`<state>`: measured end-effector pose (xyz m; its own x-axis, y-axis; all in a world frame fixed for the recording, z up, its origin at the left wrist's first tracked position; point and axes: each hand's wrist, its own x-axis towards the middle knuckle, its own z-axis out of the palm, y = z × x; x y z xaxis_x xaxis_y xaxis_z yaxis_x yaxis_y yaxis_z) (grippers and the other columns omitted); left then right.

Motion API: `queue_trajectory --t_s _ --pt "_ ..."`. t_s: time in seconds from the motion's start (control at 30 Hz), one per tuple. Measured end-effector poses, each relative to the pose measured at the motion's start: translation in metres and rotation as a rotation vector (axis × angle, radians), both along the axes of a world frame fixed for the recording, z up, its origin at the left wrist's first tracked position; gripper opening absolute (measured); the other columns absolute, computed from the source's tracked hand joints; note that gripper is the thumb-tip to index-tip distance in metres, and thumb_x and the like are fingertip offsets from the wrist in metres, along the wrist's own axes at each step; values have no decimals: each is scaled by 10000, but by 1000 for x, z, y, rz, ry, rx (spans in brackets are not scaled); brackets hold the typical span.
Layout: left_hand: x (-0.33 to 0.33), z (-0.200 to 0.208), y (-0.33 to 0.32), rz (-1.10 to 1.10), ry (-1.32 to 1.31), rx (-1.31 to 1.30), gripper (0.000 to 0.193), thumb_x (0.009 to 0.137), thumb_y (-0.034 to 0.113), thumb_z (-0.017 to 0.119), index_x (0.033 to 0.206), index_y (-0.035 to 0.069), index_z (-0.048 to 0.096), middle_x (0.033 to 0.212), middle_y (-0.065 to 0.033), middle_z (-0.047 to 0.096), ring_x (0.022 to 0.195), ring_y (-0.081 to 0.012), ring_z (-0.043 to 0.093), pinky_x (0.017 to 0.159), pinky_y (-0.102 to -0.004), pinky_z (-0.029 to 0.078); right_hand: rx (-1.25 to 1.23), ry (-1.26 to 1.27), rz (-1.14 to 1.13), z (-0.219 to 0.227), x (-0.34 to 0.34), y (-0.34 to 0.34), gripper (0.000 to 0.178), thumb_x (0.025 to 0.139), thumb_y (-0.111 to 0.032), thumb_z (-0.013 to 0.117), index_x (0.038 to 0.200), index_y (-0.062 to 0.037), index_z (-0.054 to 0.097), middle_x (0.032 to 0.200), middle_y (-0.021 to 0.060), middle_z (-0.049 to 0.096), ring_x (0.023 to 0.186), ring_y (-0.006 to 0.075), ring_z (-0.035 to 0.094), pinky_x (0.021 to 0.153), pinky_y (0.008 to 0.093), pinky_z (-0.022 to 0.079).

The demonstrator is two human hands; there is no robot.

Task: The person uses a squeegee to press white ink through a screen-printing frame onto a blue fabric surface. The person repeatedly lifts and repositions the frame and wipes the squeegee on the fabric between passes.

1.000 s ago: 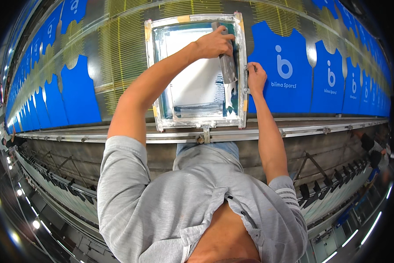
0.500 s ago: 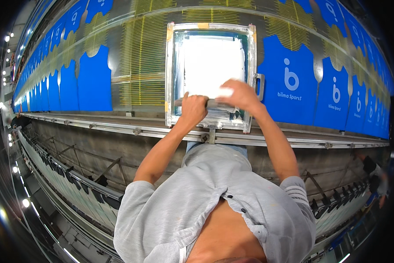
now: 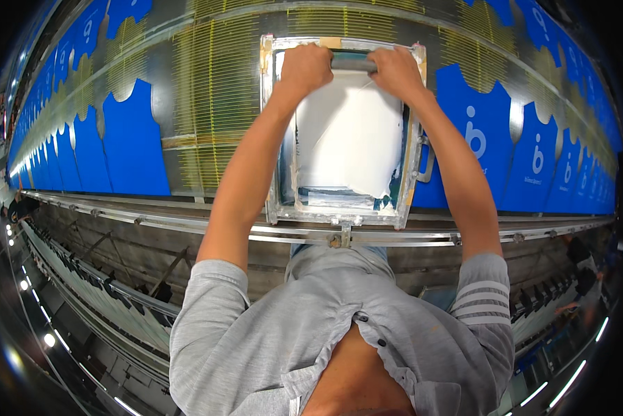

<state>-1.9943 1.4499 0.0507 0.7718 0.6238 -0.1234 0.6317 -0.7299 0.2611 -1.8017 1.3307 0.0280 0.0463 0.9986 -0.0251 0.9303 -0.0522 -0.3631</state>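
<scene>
A squeegee (image 3: 353,65) lies across the far end of a screen printing frame (image 3: 272,187), its bar showing between my hands. My left hand (image 3: 307,68) is closed round its left end, and my right hand (image 3: 396,72) grips the right end. White ink (image 3: 356,139) covers most of the mesh on the near side of the squeegee. Dark streaks show through at the mesh's near end. What lies under the screen is hidden.
Blue shirt panels with white prints (image 3: 474,145) lie to the right; plain blue panels (image 3: 134,142) lie left. A metal rail (image 3: 166,223) runs along the table's near edge. A side handle (image 3: 426,158) juts from the frame.
Both hands have gone from the near end of the screen to its far end with the squeegee. My right hand, loose and blurred before, now grips the bar.
</scene>
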Motion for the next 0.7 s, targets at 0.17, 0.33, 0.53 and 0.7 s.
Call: queue_trajectory --t_s 0.17,0.33,0.53,0.7 --pt "-61 -6 -87 -11 -148 -22 102 730 84 632 761 69 728 786 -130 703 721 -350 692 614 -442 551 98 19 16 2 -60 -87 143 735 -70 678 876 -80 704 879 90 639 907 276 656 1111 510 395" --pt "-125 4 -192 13 -245 -48 141 704 31 645 831 54 703 819 -127 696 749 -335 691 654 -445 554 54 86 37 10 -124 -187 354 613 -22 769 951 -57 668 876 79 596 876 266 638 1127 531 386" --pt "-155 16 -248 -7 33 -235 293 678 17 666 946 82 766 857 -134 737 795 -333 716 711 -433 570 -118 183 23 27 -157 -251 306 750 -198 783 1000 -36 710 931 113 645 947 298 646 1107 565 383" --pt "-102 4 -228 -95 286 -373 177 691 56 659 841 36 751 854 -195 732 838 -378 726 730 -475 569 -34 636 -335 38 -92 -215 577 844 -442 780 1226 -20 683 1197 195 681 1117 324 633 1045 441 447"
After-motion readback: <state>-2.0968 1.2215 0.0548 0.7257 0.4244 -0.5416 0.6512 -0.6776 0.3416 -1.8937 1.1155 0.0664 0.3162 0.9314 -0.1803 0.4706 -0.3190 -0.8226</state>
